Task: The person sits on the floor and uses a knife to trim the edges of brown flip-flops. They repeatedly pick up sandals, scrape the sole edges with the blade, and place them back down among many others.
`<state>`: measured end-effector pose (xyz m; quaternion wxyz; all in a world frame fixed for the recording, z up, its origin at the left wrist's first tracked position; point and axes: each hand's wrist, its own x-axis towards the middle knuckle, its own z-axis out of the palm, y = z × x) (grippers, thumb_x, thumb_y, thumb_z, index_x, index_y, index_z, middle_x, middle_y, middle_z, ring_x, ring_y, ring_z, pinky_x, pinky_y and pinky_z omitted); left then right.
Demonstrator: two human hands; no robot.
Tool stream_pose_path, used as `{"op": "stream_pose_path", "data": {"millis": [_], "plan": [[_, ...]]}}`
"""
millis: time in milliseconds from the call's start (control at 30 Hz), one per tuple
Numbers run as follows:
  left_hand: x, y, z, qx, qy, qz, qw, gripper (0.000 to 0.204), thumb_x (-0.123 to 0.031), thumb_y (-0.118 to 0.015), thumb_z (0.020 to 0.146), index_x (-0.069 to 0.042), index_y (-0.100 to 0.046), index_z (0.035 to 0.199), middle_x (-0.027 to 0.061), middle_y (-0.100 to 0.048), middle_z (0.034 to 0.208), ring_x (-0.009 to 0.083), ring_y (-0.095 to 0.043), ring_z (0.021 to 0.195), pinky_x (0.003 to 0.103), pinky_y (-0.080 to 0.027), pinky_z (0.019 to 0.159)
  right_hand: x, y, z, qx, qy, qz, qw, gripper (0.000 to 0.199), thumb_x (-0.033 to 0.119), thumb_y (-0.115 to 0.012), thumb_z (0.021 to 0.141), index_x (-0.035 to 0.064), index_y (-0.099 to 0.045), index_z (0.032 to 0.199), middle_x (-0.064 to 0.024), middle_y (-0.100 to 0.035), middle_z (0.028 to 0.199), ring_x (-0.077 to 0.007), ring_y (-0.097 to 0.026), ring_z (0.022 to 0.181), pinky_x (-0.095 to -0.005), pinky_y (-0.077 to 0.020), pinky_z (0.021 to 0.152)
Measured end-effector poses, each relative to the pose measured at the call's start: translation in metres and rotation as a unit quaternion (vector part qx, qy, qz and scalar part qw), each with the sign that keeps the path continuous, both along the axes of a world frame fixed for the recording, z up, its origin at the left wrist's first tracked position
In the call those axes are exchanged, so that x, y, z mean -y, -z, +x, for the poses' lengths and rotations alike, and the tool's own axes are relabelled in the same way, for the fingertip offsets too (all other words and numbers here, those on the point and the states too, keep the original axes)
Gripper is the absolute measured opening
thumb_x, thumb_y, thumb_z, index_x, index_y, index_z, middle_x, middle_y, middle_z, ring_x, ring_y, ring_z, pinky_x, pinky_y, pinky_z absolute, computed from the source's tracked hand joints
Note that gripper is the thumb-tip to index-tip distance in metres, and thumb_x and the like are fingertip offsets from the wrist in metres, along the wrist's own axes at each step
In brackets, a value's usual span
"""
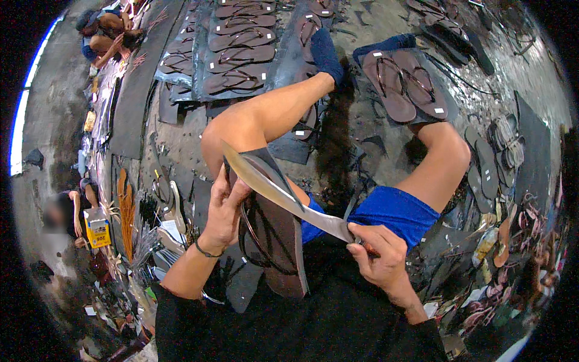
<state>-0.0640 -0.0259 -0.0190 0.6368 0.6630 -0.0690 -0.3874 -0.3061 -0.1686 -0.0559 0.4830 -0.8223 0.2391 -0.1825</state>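
My left hand (222,214) is closed round the far end of a brown flip-flop (283,241), which lies across my lap with its dark strap toward my left. My right hand (385,256) grips the short dark handle of a knife (283,198). Its long curved blade slants from my right hand up past my left fingers and lies across the upper part of the flip-flop. A dark flap of rubber (272,172) sticks out beyond the blade; whether it is still joined to the sole, I cannot tell.
Flip-flops (240,57) lie in rows ahead, and a finished-looking pair (403,84) rests by my right foot. More soles (482,163) and scraps (488,271) litter the right side. Thin strips (125,211) and a yellow box (98,229) stand left. Two people sit at the far left.
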Motion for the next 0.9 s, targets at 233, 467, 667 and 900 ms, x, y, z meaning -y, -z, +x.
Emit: {"op": "stream_pose_path", "data": {"millis": [233,467,667,900], "plan": [[0.016,-0.002,-0.003,0.028,0.122,0.010,0.992,0.040,-0.012,-0.057,0.094,0.001,-0.041,0.129,0.0063,-0.055,0.116,0.0148,-0.052,0.110,0.029,-0.040,0.097,0.038,-0.034,0.025,-0.022,-0.031,0.003,0.999,0.031,0.018,-0.076,0.077,0.0098,-0.068,0.106,-0.0073,-0.066,0.078,-0.0192,-0.062,0.060,-0.0305,-0.0515,0.054],[0.023,-0.003,-0.008,0.060,0.131,0.020,0.989,0.039,-0.015,-0.063,0.091,-0.001,-0.047,0.123,0.0050,-0.058,0.110,0.0131,-0.054,0.103,0.029,-0.041,0.094,0.058,-0.056,0.049,-0.046,-0.067,-0.012,0.997,0.025,0.024,-0.072,0.081,0.0093,-0.068,0.101,-0.0092,-0.064,0.073,-0.0253,-0.062,0.060,-0.0342,-0.0510,0.053],[0.026,-0.004,-0.012,0.041,0.183,0.007,0.982,0.038,-0.016,-0.064,0.090,-0.001,-0.048,0.121,0.0057,-0.058,0.109,0.0127,-0.055,0.100,0.029,-0.045,0.090,0.067,-0.060,0.068,-0.049,-0.094,-0.003,0.994,0.023,0.027,-0.066,0.085,0.0094,-0.067,0.099,-0.0125,-0.064,0.074,-0.0321,-0.063,0.064,-0.0419,-0.0513,0.058],[0.045,-0.010,-0.019,0.083,0.209,-0.006,0.974,0.041,-0.019,-0.068,0.088,0.001,-0.050,0.118,0.0039,-0.060,0.105,0.0129,-0.057,0.096,0.030,-0.046,0.088,0.091,-0.058,0.107,-0.092,-0.182,0.014,0.979,0.023,0.031,-0.058,0.090,0.0116,-0.066,0.100,-0.0185,-0.064,0.076,-0.0364,-0.064,0.073,-0.0446,-0.0518,0.064]]}}
